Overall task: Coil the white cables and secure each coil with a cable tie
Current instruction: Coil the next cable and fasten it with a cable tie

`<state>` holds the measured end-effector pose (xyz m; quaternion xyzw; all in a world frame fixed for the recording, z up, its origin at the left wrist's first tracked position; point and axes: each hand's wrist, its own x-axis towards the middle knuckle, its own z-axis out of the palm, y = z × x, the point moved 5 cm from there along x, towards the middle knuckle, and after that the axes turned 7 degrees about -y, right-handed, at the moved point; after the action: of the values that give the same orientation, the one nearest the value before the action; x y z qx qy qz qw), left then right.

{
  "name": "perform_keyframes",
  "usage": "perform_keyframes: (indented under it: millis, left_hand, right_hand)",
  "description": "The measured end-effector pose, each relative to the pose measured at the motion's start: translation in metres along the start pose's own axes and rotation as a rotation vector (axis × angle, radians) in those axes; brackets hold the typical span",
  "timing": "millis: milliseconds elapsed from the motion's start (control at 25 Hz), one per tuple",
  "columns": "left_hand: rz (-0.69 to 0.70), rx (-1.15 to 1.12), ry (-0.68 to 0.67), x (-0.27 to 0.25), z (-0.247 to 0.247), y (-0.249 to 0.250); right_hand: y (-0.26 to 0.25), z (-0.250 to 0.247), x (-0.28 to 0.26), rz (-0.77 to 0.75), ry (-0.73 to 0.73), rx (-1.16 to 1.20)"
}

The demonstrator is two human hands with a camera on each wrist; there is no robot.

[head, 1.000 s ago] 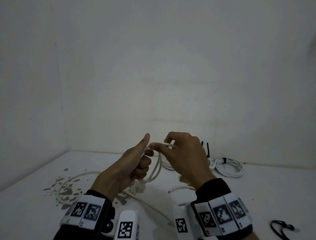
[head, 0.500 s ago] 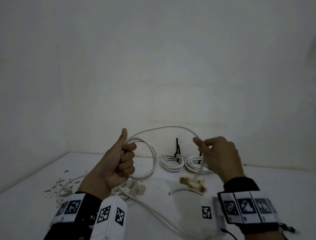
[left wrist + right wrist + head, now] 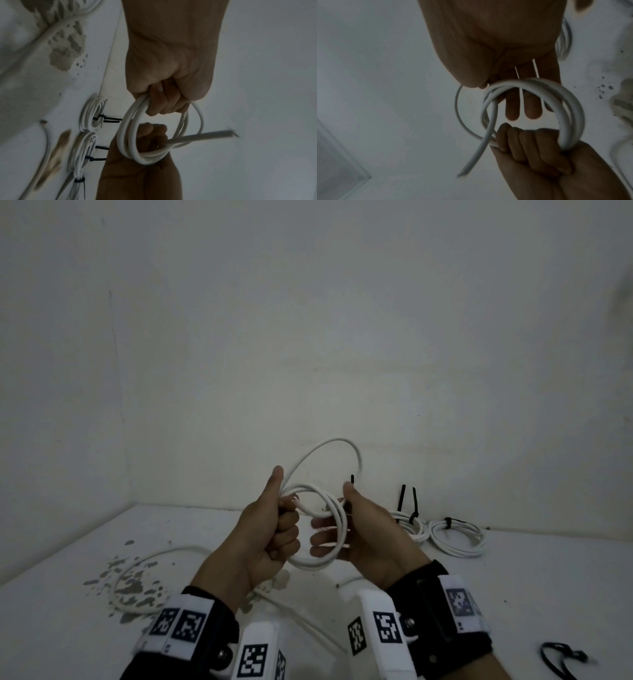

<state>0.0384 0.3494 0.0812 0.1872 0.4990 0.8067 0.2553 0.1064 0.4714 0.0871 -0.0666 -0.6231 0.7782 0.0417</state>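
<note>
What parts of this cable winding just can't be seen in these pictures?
- Head view: the cable runs off behind the wrist cameras, so its length is hidden.
- Head view: the black cable tie at bottom right is blurred.
- Right wrist view: the right hand hides its own grip.

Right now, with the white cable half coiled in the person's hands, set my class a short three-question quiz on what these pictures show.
1. True or false: the left hand grips the round white cable coil with curled fingers.
2. Which lies at the near right of the white table? A) a loose black cable tie B) a red cable C) scissors
3. Fill in: the finished white coils by the wall are bound with ____ ties.

Key
1. True.
2. A.
3. Black. The right hand has its fingers straight behind the coil, thumb on its front.
</note>
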Motion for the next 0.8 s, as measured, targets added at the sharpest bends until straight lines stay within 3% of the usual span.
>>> perform_keyframes:
  millis: [120,200,280,480,680,800]
  left_hand:
    - [0.014,0.058,0.041,0.002,-0.002,0.003]
    - [0.018,0.061,0.052,0.002,-0.005,0.006]
    - [0.033,0.043,0.065,0.003,-0.012,0.01]
    - [0.099,-0.048,0.156,0.01,-0.037,0.016]
    - [0.059,-0.247,0.201,0.013,-0.094,0.022]
    - [-0.011,-0.296,0.19,0.014,-0.11,0.012]
  right_hand:
    - [0.001,0.016,-0.003,0.013,-0.144,-0.234]
    - [-0.004,0.015,-0.006,-0.063,-0.112,-0.6]
    - [-0.009,0.01,-0.01,-0.089,-0.052,-0.8]
    - [-0.022,-0.002,-0.025,-0.028,-0.053,-0.657]
    - [-0.053,-0.022,-0.031,-0.239,0.163,-0.407]
    - [-0.057,-0.02,-0.031,-0.288,0.2,-0.301]
